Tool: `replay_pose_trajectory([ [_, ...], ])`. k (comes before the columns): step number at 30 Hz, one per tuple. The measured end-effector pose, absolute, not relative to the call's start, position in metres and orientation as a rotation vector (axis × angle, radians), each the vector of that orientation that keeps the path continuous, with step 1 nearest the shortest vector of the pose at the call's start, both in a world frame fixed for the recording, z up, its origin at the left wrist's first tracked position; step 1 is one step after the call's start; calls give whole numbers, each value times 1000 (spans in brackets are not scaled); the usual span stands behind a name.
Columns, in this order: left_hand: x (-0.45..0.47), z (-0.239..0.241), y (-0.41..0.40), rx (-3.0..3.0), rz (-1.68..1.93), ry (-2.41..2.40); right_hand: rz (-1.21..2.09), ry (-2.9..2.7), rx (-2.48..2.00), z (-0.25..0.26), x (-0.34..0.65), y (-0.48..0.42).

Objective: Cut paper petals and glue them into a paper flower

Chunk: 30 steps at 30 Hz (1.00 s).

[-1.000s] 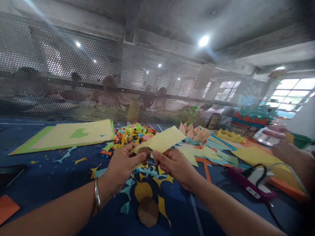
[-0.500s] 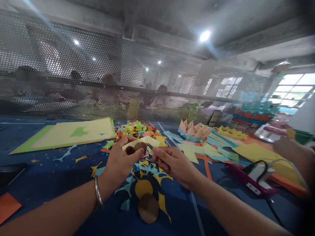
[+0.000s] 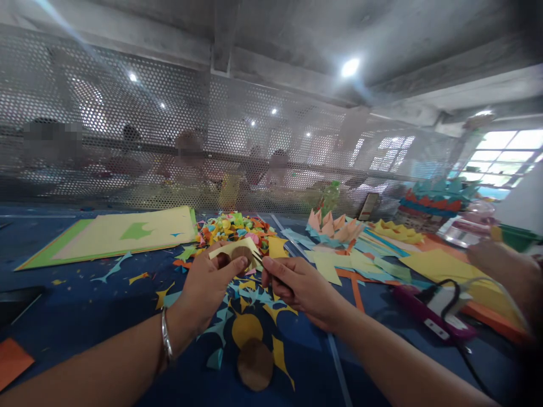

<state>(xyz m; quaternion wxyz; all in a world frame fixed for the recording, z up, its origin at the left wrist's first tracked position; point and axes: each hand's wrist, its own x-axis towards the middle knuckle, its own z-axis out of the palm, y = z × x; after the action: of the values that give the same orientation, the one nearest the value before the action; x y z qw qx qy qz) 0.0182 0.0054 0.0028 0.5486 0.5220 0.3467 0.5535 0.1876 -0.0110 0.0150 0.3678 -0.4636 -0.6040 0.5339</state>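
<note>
My left hand (image 3: 206,285) pinches a small brown disc (image 3: 241,252) against a piece of pale yellow paper (image 3: 249,243). In my right hand (image 3: 299,285) is a pair of small scissors (image 3: 257,257), its handles hidden by the curled fingers. The thin blades point left at the paper's right edge, close to the disc. Beneath both hands lie blue and yellow paper offcuts (image 3: 250,293). Nearer to me a yellow paper circle (image 3: 247,328) is partly covered by a brown round piece (image 3: 255,364).
Behind my hands is a heap of colourful scraps (image 3: 235,223), with stacked paper sheets (image 3: 106,237) to its left. Folded paper crowns (image 3: 335,226) stand right. A purple power strip (image 3: 432,316) with cables and another person's blurred hand (image 3: 494,260) are farther right. A perforated screen (image 3: 169,113) rises behind.
The pale paper has turned in my left hand, and its right end no longer reaches past the scissors. The blades now sit slightly lower at its edge. The other person's hand shifted slightly left.
</note>
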Motion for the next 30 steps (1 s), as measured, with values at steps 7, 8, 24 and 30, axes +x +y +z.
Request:
replay_pose_trajectory([
  [7, 21, 7, 1, 1308, 1266, 702, 1331, -1572, -1181, 18, 187, -11],
  [8, 20, 7, 1, 1292, 1278, 718, 1325, -1570, -1181, 19, 186, -11],
  [24, 22, 5, 0, 1248, 1292, 720, 1329, -1587, -1159, 18, 188, -11],
  [30, 20, 5, 2, 1179, 1286, 699, 1326, -1568, -1167, 20, 189, -12],
])
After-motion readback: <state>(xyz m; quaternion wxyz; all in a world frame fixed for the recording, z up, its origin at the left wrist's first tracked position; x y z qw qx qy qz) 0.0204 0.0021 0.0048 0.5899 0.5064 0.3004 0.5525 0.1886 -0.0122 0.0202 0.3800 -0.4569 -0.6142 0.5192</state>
